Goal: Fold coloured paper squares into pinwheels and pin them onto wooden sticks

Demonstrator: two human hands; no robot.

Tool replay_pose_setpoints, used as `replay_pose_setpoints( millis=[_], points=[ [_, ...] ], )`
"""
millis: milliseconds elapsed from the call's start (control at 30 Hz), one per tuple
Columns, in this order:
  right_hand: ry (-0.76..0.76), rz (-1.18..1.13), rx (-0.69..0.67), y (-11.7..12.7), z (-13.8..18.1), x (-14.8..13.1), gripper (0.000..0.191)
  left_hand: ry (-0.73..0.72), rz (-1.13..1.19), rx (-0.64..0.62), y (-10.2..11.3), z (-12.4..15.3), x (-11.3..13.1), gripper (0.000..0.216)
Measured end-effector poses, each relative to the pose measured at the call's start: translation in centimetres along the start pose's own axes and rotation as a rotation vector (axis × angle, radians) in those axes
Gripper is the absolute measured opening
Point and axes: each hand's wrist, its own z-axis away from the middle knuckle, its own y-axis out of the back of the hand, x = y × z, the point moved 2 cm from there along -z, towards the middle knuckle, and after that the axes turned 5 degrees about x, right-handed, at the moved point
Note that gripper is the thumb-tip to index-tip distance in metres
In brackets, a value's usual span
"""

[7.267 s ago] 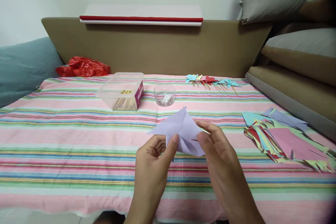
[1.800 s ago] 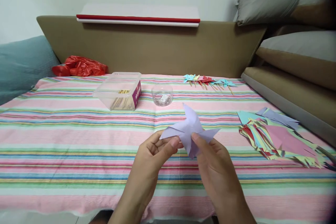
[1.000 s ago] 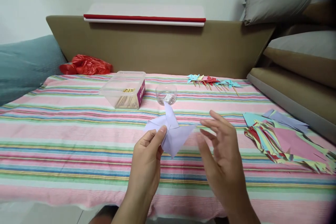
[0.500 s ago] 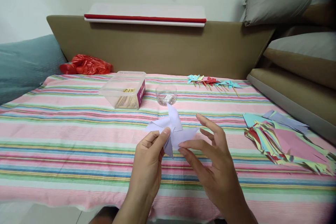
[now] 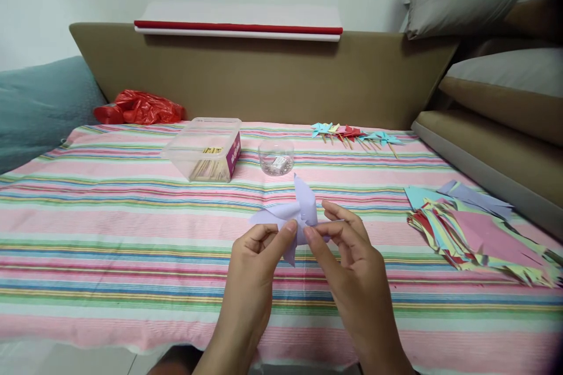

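Observation:
A pale lilac paper pinwheel point(image 5: 295, 212) is held above the striped cloth in front of me. My left hand point(image 5: 257, 266) pinches its left side between thumb and forefinger. My right hand point(image 5: 349, 261) pinches its right blade near the centre with thumb and fingers bent. One blade points up, another hangs down between the two hands. The pinwheel's lower right part is hidden behind my right fingers.
A striped cloth point(image 5: 109, 234) covers the surface. On it stand a clear plastic box of sticks point(image 5: 204, 156), a small clear jar point(image 5: 275, 158), a row of finished pinwheels point(image 5: 352, 133), and a stack of cut coloured paper point(image 5: 475, 231). A red bag point(image 5: 141, 108) lies far left.
One second ago my right hand was off the paper with fingers spread. It has since come back and closed on the pinwheel's right blade. My left hand kept its pinch.

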Motion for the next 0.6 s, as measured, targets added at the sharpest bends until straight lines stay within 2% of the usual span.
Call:
replay_pose_setpoints(
  millis=[600],
  points=[
    [0.033,-0.036,0.042,-0.31,0.17,0.71,0.021,-0.046,-0.128,0.003,0.01,0.25,-0.11,0.034]
  ],
)
